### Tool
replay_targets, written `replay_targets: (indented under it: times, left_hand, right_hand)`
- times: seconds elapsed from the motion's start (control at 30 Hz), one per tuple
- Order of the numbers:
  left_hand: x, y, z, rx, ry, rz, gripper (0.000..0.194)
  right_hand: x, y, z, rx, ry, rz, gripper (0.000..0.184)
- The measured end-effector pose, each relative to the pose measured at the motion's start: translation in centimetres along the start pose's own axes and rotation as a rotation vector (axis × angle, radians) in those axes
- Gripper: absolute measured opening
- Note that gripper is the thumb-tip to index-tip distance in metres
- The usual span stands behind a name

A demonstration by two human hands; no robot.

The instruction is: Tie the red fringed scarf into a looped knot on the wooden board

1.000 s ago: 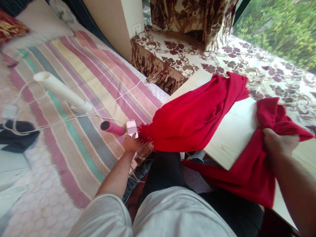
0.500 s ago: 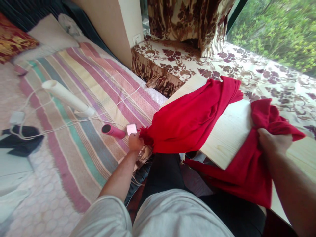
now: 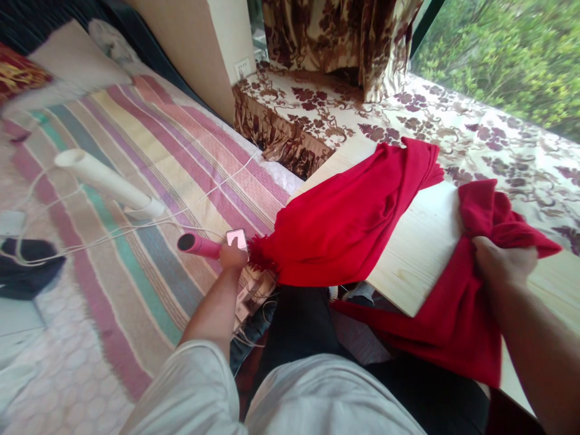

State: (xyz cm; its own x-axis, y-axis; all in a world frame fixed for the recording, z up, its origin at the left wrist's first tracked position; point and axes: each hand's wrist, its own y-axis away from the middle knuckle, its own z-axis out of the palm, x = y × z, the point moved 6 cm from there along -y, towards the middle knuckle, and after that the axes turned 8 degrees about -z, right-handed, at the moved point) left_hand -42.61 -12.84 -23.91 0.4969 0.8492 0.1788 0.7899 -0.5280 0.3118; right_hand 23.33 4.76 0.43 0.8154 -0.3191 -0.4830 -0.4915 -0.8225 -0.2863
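The left hand (image 3: 233, 257) is reaching out over the striped bed cover (image 3: 149, 181) and closing its fingers around a small pink-cased device (image 3: 237, 238), just beside a pink tube (image 3: 197, 244) that is lying on the bed. The right hand (image 3: 501, 266) is gripping a bunch of the red scarf (image 3: 353, 223), which is lying draped across the pale wooden tabletop (image 3: 426, 241) with its fringed end hanging off the edge near the left hand. A white cylinder (image 3: 106, 183) and white cables (image 3: 136, 223) are lying further out on the bed.
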Motion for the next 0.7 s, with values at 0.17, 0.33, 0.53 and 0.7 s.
replay_targets:
  times: [0.17, 0.33, 0.53, 0.7]
  left_hand:
    - [-0.1, -1.7, 0.6, -0.082, -0.031, -0.049, 0.081]
    - [-0.3, -2.4, 1.2, -0.115, -0.034, -0.065, 0.082]
    - [-1.2, 0.0, 0.7, 0.037, 0.078, 0.000, 0.070]
    - [-2.6, 3.0, 1.7, 0.045, 0.114, 0.036, 0.060]
  right_hand:
    - [-1.0, 0.5, -0.5, 0.000, -0.016, 0.031, 0.027]
    - [-1.1, 0.5, -0.6, 0.003, -0.010, 0.029, 0.028]
    - [-1.5, 0.7, -0.7, 0.008, -0.009, 0.011, 0.027]
    - [-1.6, 0.8, -0.7, 0.020, -0.021, 0.043, 0.032]
